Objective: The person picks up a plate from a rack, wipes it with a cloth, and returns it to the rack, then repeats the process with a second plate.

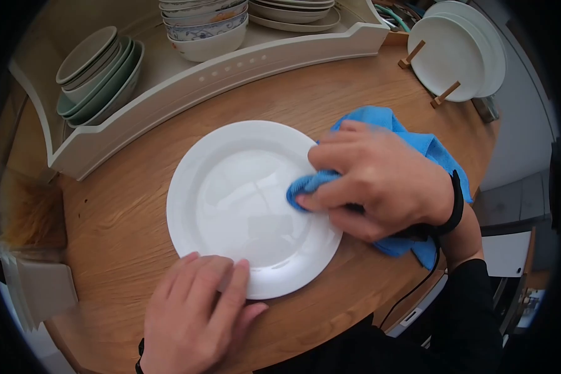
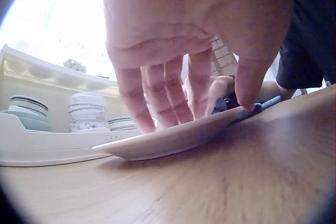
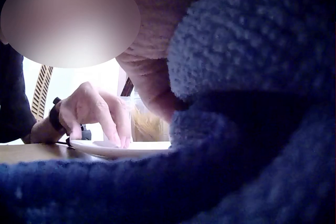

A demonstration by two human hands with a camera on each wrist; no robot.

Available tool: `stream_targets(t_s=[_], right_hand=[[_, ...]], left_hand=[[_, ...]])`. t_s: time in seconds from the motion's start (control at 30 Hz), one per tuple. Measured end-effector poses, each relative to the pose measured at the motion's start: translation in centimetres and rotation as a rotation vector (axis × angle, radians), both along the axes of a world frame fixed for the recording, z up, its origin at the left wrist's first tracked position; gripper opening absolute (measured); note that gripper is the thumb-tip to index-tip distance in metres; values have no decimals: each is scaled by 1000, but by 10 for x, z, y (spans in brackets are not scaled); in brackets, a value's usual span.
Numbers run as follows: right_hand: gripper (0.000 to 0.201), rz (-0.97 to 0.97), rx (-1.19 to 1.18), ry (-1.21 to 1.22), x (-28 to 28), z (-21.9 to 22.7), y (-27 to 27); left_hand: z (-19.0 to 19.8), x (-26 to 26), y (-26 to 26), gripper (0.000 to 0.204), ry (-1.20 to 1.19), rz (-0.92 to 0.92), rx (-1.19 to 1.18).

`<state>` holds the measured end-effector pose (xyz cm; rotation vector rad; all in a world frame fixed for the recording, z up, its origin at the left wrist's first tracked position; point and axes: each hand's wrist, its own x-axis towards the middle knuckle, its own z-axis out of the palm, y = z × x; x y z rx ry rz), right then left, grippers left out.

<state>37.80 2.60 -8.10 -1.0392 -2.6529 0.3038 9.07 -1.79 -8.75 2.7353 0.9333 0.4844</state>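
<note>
A white plate (image 1: 249, 206) lies on the wooden table, its glossy centre catching reflections. My left hand (image 1: 199, 308) is at its near-left rim; the fingertips rest on the rim, with the thumb apart at the near edge. In the left wrist view those fingers (image 2: 152, 95) reach down, fairly straight, onto the plate (image 2: 173, 140). My right hand (image 1: 380, 181) grips a blue cloth (image 1: 311, 184), and a bunched part of it touches the plate's right side. The rest of the cloth spreads beyond that hand. Fuzzy blue folds fill much of the right wrist view.
A cream shelf tray (image 1: 168, 103) along the back holds stacked bowls (image 1: 206, 34), green and white dishes (image 1: 103, 81) and plates (image 1: 296, 15). White plates (image 1: 455, 56) stand in a wooden rack at the far right. A pale container (image 1: 47, 287) sits at the left edge.
</note>
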Motion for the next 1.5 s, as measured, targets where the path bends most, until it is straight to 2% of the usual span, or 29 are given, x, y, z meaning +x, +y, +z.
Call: stream_targets(t_s=[0.17,0.3,0.37,0.5,0.57,0.6,0.67,0.73,0.93,1.07,1.2,1.3,1.37,1.4,1.5], right_hand=[[21,-173,178,-56,6,-11,10],[20,-194,217,-36,7,-14,13],[33,-146,206,-10,8,-16,15],[31,-132,188,29,6,-17,16],[13,-123,171,8,4,-15,13],[13,-120,171,9,3,-14,12],[20,20,160,-8,3,-11,9],[12,59,129,-4,1,-9,6],[17,277,-51,47,-16,-9,-10],[33,390,-74,14,-22,-7,-16],[30,356,-86,56,-23,-11,-17],[26,268,-159,58,-17,-8,-11],[24,135,-73,140,-13,-11,-5],[24,139,-72,141,-12,-15,-2],[23,-42,5,171,-7,-21,7]], left_hand=[[-4,1,-1,47,-8,26,14],[-5,-2,-1,43,-73,-31,-32],[-3,-2,0,42,-70,-51,-23],[-2,-2,5,37,-43,40,66],[-6,-3,6,35,-33,55,80],[-7,-3,6,34,-29,59,87],[-8,-4,6,32,-27,62,95],[-7,-4,6,30,-8,73,114],[-9,-3,5,27,2,77,140],[-9,-2,1,27,12,43,154],[-9,3,-1,27,-54,-27,189],[-11,2,-3,28,-127,-134,83],[-9,1,-3,24,-170,-159,33],[-8,-1,-4,21,-210,-181,-15],[-11,-1,-3,27,-147,-155,59]])
